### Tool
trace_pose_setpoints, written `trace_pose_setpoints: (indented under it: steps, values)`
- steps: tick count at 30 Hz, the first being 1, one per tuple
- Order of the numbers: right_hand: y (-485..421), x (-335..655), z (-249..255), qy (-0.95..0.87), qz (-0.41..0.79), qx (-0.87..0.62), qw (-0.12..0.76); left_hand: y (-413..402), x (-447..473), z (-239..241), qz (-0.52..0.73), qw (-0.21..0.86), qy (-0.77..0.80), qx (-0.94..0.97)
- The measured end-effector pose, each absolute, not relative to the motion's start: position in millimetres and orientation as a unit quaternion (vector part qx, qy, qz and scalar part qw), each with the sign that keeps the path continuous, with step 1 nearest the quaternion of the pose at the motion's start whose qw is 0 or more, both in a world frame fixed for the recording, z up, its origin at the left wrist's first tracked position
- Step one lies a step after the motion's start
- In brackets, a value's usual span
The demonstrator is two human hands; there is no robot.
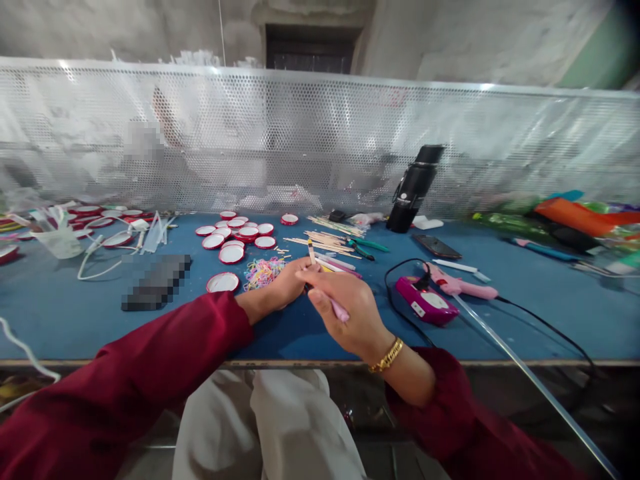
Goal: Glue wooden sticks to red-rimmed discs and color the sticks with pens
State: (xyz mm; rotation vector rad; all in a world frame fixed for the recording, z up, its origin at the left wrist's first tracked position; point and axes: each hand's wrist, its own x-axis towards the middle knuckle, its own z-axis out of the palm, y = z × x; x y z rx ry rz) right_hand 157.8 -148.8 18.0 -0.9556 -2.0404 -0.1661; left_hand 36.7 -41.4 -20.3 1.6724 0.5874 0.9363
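My left hand (287, 283) rests on the blue table (75, 313) with its fingers pinched round a thin wooden stick (311, 251) that points up and away. My right hand (345, 313) is closed on a pink pen-like tool (340, 311), its tip meeting the stick near my left fingers. Just left of my hands lies a heap of small coloured rubber bands (263, 272). A red-rimmed white lid (223, 283) sits beside that heap. More sticks (320, 241) lie spread behind my hands.
Several red-rimmed lids (235, 237) cluster at mid-table, more at the far left (100, 220). A pink glue gun (460, 285) and magenta device (427, 301) with black cable sit right. A black flask (415, 190), phone (436, 247), clear cup (60, 240) and perforated metal screen (320, 133) stand behind.
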Motion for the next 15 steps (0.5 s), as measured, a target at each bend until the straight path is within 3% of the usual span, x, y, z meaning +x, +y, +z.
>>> trace_pose_setpoints:
  steps: [3, 9, 15]
  values:
    - [-122, 170, 27, -0.780, -0.042, -0.404, 0.475, -44, 35, -19, 0.360, 0.534, 0.261, 0.719]
    - [-54, 188, 16, -0.668, 0.125, -0.408, 0.609, -50, 34, -14, 0.359, 0.549, 0.282, 0.700]
    - [-58, 184, -3, -0.660, 0.169, -0.429, 0.593, -48, 36, -13, 0.365, 0.554, 0.276, 0.695]
